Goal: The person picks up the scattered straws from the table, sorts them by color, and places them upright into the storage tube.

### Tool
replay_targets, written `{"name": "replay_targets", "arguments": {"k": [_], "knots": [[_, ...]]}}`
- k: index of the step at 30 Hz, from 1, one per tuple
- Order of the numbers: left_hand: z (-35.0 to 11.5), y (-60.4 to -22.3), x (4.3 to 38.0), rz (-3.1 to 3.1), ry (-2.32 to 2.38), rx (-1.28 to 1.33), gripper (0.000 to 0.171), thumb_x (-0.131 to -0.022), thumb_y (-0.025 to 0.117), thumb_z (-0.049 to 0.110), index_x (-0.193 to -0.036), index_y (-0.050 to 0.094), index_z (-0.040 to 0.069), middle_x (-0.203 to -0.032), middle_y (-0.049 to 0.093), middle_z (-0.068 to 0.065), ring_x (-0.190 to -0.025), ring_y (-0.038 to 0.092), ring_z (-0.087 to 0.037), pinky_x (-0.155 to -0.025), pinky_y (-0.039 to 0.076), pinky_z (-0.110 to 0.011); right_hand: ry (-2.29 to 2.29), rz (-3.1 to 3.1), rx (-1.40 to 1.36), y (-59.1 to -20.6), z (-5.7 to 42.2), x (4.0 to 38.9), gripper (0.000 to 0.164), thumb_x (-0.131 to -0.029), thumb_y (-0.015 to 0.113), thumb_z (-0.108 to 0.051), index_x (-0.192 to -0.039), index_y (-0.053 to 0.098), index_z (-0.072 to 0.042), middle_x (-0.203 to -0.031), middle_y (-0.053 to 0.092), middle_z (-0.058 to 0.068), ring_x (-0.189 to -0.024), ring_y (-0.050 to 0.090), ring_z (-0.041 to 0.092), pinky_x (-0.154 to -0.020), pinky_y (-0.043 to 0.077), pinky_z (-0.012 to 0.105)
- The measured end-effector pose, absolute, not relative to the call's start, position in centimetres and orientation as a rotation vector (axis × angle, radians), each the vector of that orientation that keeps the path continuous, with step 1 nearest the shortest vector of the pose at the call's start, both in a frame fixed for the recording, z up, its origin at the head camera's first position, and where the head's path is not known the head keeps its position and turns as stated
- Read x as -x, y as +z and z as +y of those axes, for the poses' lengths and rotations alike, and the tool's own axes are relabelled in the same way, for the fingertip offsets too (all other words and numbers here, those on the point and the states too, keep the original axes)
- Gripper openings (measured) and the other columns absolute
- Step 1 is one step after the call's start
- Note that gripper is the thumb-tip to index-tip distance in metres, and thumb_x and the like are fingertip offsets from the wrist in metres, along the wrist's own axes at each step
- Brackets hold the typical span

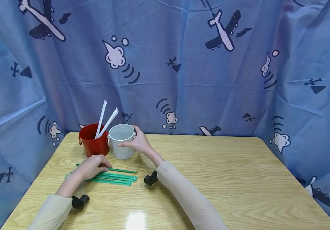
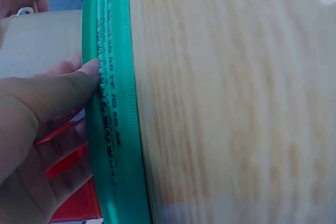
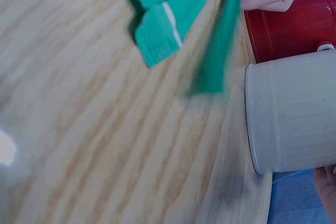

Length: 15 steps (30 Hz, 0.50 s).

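A green packet (image 3: 219,40) is pinched by the left hand (image 1: 92,165), the white bucket (image 1: 121,148) gripped by the right hand (image 1: 139,141), whose fingers are partly hidden.

Smooth white bucket (image 1: 120,151); glossy wood-grain tabletop (image 1: 211,179); cloth backdrop (image 1: 153,73).

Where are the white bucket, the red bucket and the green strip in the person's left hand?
White bucket (image 1: 122,151), head view: lower front wall.
Red bucket (image 1: 97,147), head view: front wall.
Green strip (image 2: 116,103), left wrist view: printed face.
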<state>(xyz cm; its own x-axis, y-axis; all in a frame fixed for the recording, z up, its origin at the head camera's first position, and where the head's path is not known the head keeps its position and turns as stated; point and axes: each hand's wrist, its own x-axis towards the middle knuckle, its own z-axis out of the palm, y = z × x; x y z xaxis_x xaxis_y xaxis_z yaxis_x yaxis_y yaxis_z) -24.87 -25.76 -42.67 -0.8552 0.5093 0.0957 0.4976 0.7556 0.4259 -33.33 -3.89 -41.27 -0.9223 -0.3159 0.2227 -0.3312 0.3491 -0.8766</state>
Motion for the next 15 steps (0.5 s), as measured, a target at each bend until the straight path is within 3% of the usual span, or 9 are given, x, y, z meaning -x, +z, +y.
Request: {"name": "replay_targets", "arguments": {"k": [9,15], "knots": [[-25.7,-42.2,24.1,3.053,0.648,-0.823,0.013,-0.083,0.071,0.008,-0.093,0.075,0.015,-0.084,0.065,0.006,-0.08,0.06,-0.011,-0.073,0.054,-0.032,1.674,-2.57,-0.611,-41.3,-3.9,33.4,0.087,-0.067,0.088,-0.024,-0.14,0.042,-0.014,-0.131,0.057,0.005,-0.115,0.058,0.02,-0.098,0.049,0.035],[-25.6,-41.2,23.5,3.16,0.695,-0.845,0.016,-0.083,0.071,0.004,-0.097,0.071,0.012,-0.091,0.066,0.002,-0.084,0.059,-0.014,-0.078,0.055,-0.038,1.684,-2.566,-0.617,-41.1,-3.9,33.3,0.087,-0.067,0.088,-0.022,-0.14,0.042,-0.012,-0.13,0.057,0.006,-0.114,0.058,0.02,-0.096,0.049,0.033]]}}
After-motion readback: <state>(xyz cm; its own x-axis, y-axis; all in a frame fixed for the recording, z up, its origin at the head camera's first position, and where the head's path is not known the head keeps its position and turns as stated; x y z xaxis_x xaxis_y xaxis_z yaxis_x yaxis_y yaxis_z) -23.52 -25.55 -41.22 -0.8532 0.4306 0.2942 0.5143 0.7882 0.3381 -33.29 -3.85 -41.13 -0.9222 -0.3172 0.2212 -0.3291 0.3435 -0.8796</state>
